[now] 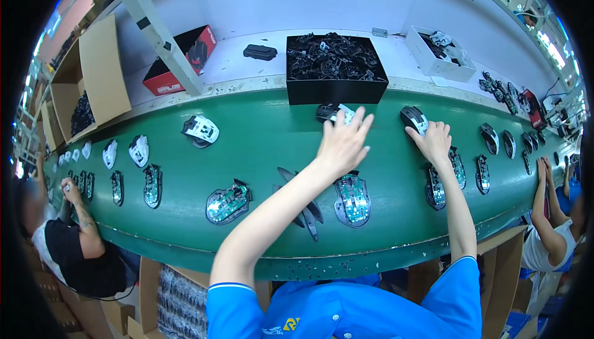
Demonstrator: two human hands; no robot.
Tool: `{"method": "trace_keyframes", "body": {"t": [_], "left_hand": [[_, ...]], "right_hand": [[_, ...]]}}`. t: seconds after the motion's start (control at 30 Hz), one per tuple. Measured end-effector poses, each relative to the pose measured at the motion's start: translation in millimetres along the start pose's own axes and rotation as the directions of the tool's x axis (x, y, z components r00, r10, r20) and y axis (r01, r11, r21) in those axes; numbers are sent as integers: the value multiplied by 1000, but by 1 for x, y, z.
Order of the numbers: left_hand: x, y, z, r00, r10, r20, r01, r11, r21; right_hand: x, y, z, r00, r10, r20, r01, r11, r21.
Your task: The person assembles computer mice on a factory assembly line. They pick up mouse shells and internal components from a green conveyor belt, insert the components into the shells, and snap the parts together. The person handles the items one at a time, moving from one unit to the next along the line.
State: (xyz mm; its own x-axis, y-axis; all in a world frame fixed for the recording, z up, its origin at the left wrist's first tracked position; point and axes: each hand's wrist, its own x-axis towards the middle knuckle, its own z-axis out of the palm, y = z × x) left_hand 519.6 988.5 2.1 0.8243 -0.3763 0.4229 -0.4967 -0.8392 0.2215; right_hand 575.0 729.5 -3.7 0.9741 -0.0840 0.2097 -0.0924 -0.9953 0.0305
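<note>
My left hand (pixel 344 139) reaches across the green belt with its fingers spread. Its fingertips are over a black and white mouse shell (pixel 327 112) that lies in front of the black box; whether they touch it I cannot tell. Further right, my right hand (pixel 434 142) has its thumb and fingers around the near end of another black and white mouse shell (pixel 412 116). Below my left hand lies a mouse base with a green circuit board (pixel 352 199). Dark curved plastic parts (pixel 307 220) are partly hidden behind my left forearm. Beside my right forearm are further mouse bases (pixel 435 189).
A black box (pixel 334 91) full of small dark parts stands behind the belt (pixel 185 227). A white box (pixel 427 60) and a red box (pixel 164 80) flank it. More shells (pixel 200 131) and bases (pixel 228 203) lie along the belt. People work at both sides.
</note>
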Motion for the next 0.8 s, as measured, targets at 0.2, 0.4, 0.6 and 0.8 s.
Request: {"method": "trace_keyframes", "body": {"t": [0.2,0.4,0.6,0.8], "left_hand": [[16,-10,23,977,-84,195,37,972,231],[-60,-79,-50,960,23,280,65,951,-303],[-77,-83,-78,957,-271,-106,264,962,-75],[-82,-94,-51,797,-600,66,594,799,90]], "right_hand": [[-45,-12,-49,904,-350,-246,397,901,176],[-122,-92,-84,522,-853,-19,642,378,668],[-141,-170,-61,589,-805,-78,757,514,404],[-160,-190,-46,606,-792,70,707,577,409]]}}
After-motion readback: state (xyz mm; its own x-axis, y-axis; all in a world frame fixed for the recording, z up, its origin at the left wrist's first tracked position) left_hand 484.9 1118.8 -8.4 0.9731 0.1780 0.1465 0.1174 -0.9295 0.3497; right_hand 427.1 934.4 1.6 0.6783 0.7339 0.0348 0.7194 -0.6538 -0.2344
